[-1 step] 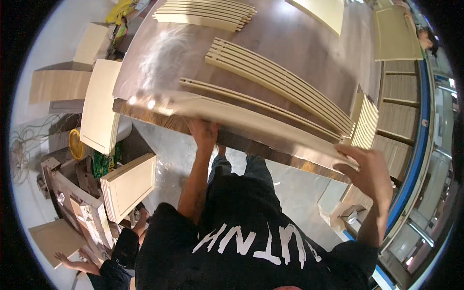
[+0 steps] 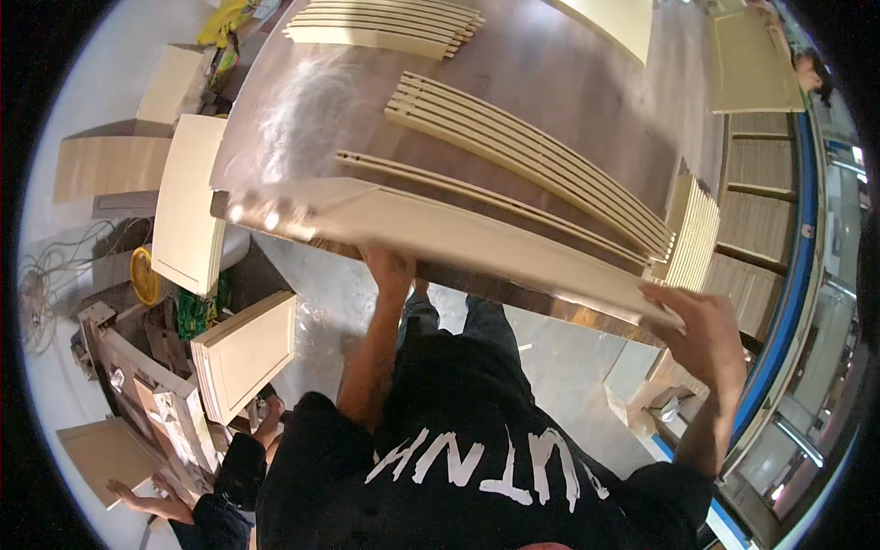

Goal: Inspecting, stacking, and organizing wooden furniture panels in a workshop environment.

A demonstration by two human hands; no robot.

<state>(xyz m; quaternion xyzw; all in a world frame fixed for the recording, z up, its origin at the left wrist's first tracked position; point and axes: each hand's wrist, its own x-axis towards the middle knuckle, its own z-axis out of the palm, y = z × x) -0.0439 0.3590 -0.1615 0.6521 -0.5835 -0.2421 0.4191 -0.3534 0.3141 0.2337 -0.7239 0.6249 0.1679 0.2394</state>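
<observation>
A long cream panel (image 2: 477, 236) runs along the near edge of the brown worktable (image 2: 312, 119), its face tilted toward me and somewhat blurred. My left hand (image 2: 390, 272) is closed on its lower edge, left of the middle, with the fingertips hidden. At the panel's right end, my right hand (image 2: 698, 332) grips with the fingers over the top edge and the thumb lower down. Just beyond the panel lies a thin grooved strip (image 2: 486, 195). Farther back is a row of cream grooved strips (image 2: 527, 151) lying side by side.
More strips form a stack (image 2: 689, 231) at the table's right and another bundle (image 2: 376, 29) at the far left. Cream door panels (image 2: 243, 353) lean at lower left, near another person's hand (image 2: 128, 495). A blue-edged rack (image 2: 807, 229) runs along the right.
The panel has tilted so more of its face shows, and my left hand has shifted slightly down with it. My right hand's thumb has closed in toward the panel end.
</observation>
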